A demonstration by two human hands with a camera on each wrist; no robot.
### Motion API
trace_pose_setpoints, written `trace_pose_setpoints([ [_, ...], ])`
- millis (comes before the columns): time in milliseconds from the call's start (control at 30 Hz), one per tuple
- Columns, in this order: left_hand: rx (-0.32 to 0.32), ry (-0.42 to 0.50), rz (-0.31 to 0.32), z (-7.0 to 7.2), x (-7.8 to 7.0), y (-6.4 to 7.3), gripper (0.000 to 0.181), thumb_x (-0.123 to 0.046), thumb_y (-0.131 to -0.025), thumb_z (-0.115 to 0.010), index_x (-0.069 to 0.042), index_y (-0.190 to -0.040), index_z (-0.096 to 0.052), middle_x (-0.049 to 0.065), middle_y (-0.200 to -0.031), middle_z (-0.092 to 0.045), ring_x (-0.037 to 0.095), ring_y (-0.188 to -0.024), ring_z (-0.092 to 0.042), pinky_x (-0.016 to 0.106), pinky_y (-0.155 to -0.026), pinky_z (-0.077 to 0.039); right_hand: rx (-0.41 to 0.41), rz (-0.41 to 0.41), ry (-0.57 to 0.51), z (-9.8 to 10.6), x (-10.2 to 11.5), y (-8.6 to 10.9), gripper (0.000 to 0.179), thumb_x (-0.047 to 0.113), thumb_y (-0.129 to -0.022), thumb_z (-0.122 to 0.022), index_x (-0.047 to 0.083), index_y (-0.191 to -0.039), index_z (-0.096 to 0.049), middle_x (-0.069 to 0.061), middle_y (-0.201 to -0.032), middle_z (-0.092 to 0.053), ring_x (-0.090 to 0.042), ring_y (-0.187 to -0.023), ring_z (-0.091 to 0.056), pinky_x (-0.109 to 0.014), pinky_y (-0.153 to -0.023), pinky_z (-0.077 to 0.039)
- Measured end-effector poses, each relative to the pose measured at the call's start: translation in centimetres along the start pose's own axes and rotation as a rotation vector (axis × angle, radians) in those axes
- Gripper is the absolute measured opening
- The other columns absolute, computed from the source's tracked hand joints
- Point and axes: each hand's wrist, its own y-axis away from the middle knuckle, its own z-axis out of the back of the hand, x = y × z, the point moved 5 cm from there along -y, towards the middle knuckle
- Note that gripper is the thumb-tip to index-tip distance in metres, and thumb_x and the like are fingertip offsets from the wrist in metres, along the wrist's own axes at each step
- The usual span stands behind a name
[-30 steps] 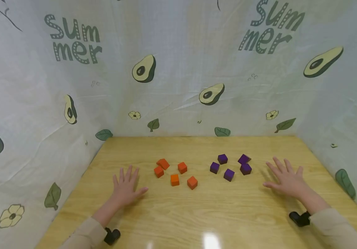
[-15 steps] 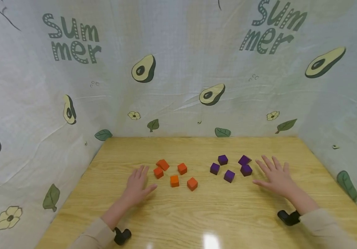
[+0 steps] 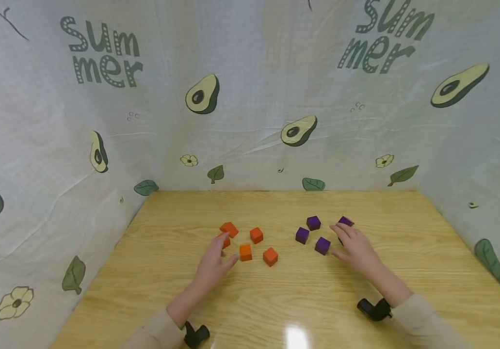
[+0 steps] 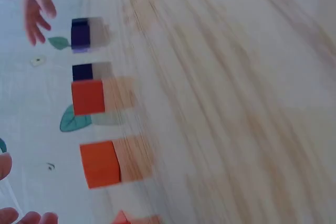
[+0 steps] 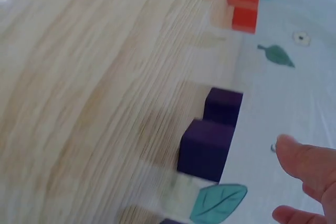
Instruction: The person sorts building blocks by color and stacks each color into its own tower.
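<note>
The person's left hand (image 3: 213, 264) lay over the wooden desk (image 3: 276, 300) at the near-left edge of the group of orange cubes (image 3: 256, 235). Its fingers were straight and a little spread, and they held nothing. The fingertips reached the nearest orange cube (image 3: 225, 241) of the group, which was partly hidden behind them; whether they really touched it, I could not tell.

The right hand (image 3: 354, 249) was on the right side of the purple cubes (image 3: 313, 223). Its fingers were also straight and apart, with nothing between them. The hand covered one purple cube (image 3: 340, 240) almost fully, and its thumb side was just beside another purple cube (image 3: 322, 245). The two groups stood well apart, the purple ones to the right of the orange ones, and each group lay in a loose ring on the desk.

Both wrist views were blurred, so they gave little help about contact.

In my judgement, both hands were approaching a first cube of their own colour. To do this well, each hand should come down over one cube only and put the thumb and forefinger on two opposite flat faces, not on the corners. The neighbours are near, so the other fingers should be kept high, otherwise they can push the cubes beside.
</note>
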Motion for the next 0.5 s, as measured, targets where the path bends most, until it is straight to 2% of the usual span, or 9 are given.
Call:
trace_pose_setpoints([
  [100, 0.019, 0.045, 0.02, -0.9, -0.7, -0.3, 0.059, -0.022, -0.084, -0.067, -0.003, -0.134, -0.042, 0.013, -0.122, -0.052, 0.017, -0.078, -0.05, 0.022, -0.059, -0.042, 0.015, -0.017, -0.053, -0.3, 1.0, -0.4, 0.056, 0.013, -0.076, -0.073, -0.007, -0.122, -0.049, -0.026, -0.119, -0.051, -0.043, -0.106, -0.049, -0.054, -0.087, -0.041],
  [200, 0.029, 0.06, 0.029, -1.9, -1.2, -0.6, 0.056, -0.021, -0.083, -0.068, 0.0, -0.129, -0.046, 0.013, -0.117, -0.054, 0.012, -0.07, -0.046, 0.02, -0.055, -0.038, 0.051, -0.033, -0.099, -0.6, 1.8, -0.8, 0.05, 0.01, -0.078, -0.071, -0.007, -0.12, -0.051, -0.024, -0.117, -0.052, -0.04, -0.104, -0.052, -0.049, -0.084, -0.045],
  [367, 0.055, 0.07, 0.07, -3.5, -1.8, -0.9, 0.048, -0.017, -0.083, -0.067, 0.0, -0.124, -0.05, 0.01, -0.11, -0.053, 0.007, -0.062, -0.042, 0.019, -0.053, -0.039, 0.09, -0.023, -0.143, -1.4, 3.0, -1.4, 0.044, 0.006, -0.078, -0.07, -0.007, -0.117, -0.054, -0.022, -0.114, -0.055, -0.032, -0.095, -0.059, -0.04, -0.075, -0.05],
  [500, 0.075, 0.094, 0.103, -4.9, -2.3, -1.0, 0.048, -0.016, -0.082, -0.066, 0.0, -0.125, -0.05, 0.01, -0.111, -0.051, 0.01, -0.064, -0.044, 0.021, -0.058, -0.04, 0.137, -0.032, -0.23, -2.1, 3.8, -2.0, 0.037, 0.004, -0.081, -0.066, -0.006, -0.116, -0.057, -0.017, -0.102, -0.06, -0.019, -0.076, -0.057, -0.029, -0.064, -0.048],
])
